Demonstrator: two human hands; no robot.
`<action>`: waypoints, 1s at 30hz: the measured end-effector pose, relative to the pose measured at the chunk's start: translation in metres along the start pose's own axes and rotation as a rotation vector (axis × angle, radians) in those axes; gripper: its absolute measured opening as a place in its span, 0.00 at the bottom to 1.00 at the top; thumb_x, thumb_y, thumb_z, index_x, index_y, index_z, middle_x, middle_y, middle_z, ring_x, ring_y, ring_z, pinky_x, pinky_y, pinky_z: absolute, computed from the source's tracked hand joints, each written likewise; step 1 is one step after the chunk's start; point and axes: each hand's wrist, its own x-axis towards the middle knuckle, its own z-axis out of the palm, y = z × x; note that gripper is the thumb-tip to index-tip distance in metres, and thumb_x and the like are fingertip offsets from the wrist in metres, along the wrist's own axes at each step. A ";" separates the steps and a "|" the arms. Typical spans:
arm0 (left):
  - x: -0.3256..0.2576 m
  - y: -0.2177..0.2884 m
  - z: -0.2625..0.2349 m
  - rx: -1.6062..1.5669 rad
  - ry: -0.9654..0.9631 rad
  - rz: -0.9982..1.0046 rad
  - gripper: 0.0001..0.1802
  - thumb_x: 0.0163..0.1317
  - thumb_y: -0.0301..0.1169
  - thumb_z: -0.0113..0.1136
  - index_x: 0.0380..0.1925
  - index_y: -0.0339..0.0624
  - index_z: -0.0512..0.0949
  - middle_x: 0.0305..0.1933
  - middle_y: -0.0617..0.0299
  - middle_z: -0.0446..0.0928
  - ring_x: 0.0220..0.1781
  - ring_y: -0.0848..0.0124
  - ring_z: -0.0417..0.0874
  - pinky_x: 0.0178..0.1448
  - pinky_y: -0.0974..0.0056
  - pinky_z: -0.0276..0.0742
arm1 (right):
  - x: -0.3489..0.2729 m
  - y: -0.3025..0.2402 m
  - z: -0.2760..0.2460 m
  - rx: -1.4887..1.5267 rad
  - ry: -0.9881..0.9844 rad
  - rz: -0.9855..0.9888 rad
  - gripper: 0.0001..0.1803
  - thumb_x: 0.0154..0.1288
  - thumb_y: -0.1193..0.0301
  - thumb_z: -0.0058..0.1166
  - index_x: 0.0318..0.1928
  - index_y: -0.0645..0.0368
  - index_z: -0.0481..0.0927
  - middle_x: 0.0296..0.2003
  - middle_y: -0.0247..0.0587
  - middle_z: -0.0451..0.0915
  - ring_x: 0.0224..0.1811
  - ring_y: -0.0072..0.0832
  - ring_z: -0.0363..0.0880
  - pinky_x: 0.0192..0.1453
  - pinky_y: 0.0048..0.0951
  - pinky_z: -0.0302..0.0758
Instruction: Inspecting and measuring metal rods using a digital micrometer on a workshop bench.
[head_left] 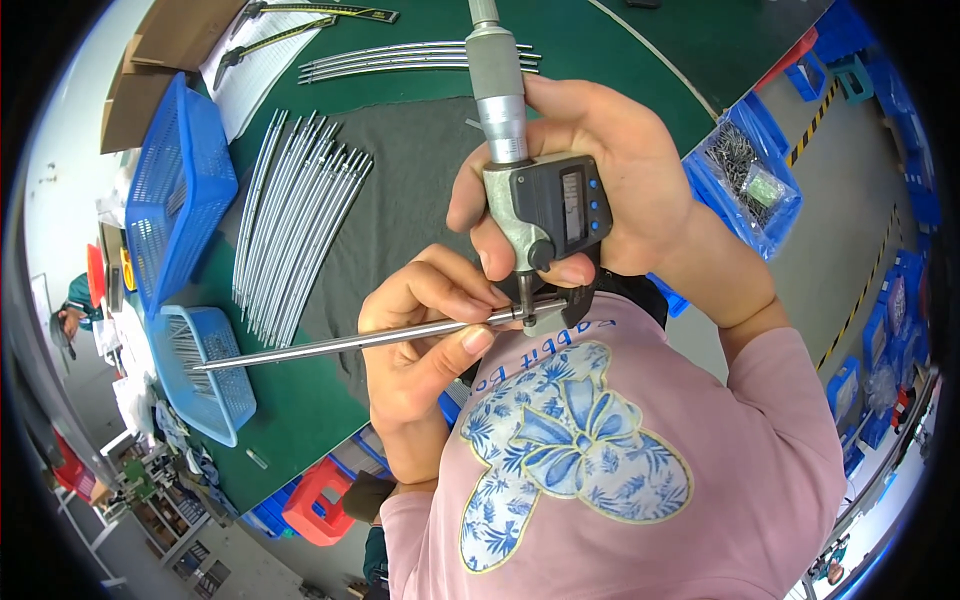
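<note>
As the head view looks down, we see the rod [330, 346] slanting across the middle of the frame, its right end lying in the measuring gap of the gauge [530, 195]. Our left hand [408, 372] pinches the rod between thumb and fingers near that end, probably because a grip so close steadies it while the long part juts out freely leftward. Our right hand [625, 150] is wrapped around the gauge, fingers curled about its body, with the small screen [573, 207] facing up, presumably so we can read it. Whether the gap's faces press on the rod, we cannot tell.

Left of centre, more rods [300, 225] lie side by side on the dark cloth [400, 135], which likely spares them scratches and keeps them easy to pick. At the lower left, a light blue basket [222, 412] holds further rods, near enough to reach. Calipers [325, 11] rest at the upper left, out of our way.
</note>
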 end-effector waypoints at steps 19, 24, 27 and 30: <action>0.000 0.000 0.001 -0.002 0.013 -0.015 0.07 0.44 0.20 0.58 0.25 0.33 0.70 0.31 0.50 0.70 0.33 0.68 0.74 0.41 0.67 0.72 | 0.001 0.001 -0.002 -0.070 -0.086 -0.007 0.38 0.60 0.46 0.27 0.34 0.75 0.72 0.21 0.53 0.76 0.06 0.25 0.65 0.08 0.17 0.62; -0.001 0.001 0.002 -0.020 0.017 -0.011 0.07 0.44 0.20 0.59 0.24 0.33 0.71 0.31 0.51 0.70 0.33 0.68 0.74 0.41 0.67 0.71 | -0.002 0.000 0.003 0.001 0.010 -0.003 0.38 0.61 0.47 0.25 0.34 0.75 0.73 0.21 0.53 0.76 0.06 0.24 0.64 0.07 0.17 0.61; 0.000 0.002 0.002 -0.011 0.033 -0.017 0.08 0.43 0.21 0.59 0.24 0.33 0.71 0.31 0.51 0.70 0.33 0.68 0.74 0.42 0.67 0.70 | -0.001 0.000 0.002 0.018 -0.005 0.008 0.38 0.60 0.46 0.25 0.34 0.75 0.73 0.21 0.52 0.76 0.06 0.24 0.64 0.07 0.17 0.61; 0.001 0.002 0.003 -0.003 0.028 -0.014 0.08 0.43 0.21 0.59 0.24 0.33 0.71 0.30 0.50 0.70 0.33 0.68 0.74 0.42 0.68 0.70 | 0.002 0.001 -0.006 -0.051 -0.082 -0.010 0.38 0.60 0.45 0.26 0.33 0.74 0.73 0.21 0.53 0.76 0.06 0.24 0.65 0.07 0.17 0.62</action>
